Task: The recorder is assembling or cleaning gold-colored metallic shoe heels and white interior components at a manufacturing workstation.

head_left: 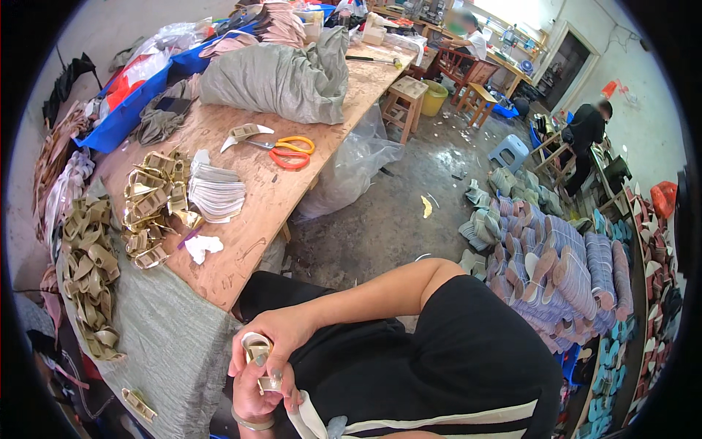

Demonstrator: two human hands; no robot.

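Note:
My left hand (251, 401), with a bangle at its wrist, is closed around a small gold-and-cream shoe piece (257, 347) with a curved cup-like opening. My right hand (289, 331) comes across from the right and grips the same shoe piece from above; fingers of both hands hide much of it. Left of my hands, grey woven cloth (172, 329) covers the table corner, and one gold piece (139, 404) lies on its near part. Farther up are a pile of gold pieces (150, 197), a pile of tan pieces (91, 271) and a fanned stack of pale strips (216, 190).
Scissors (292, 152) with orange and red handles lie on the wooden table (256, 208) beside a curved white-edged piece (245, 134). Behind them sits a bulging grey sack (270, 82). Bundled soles (541, 271) fill the floor at right. Two people are farther back.

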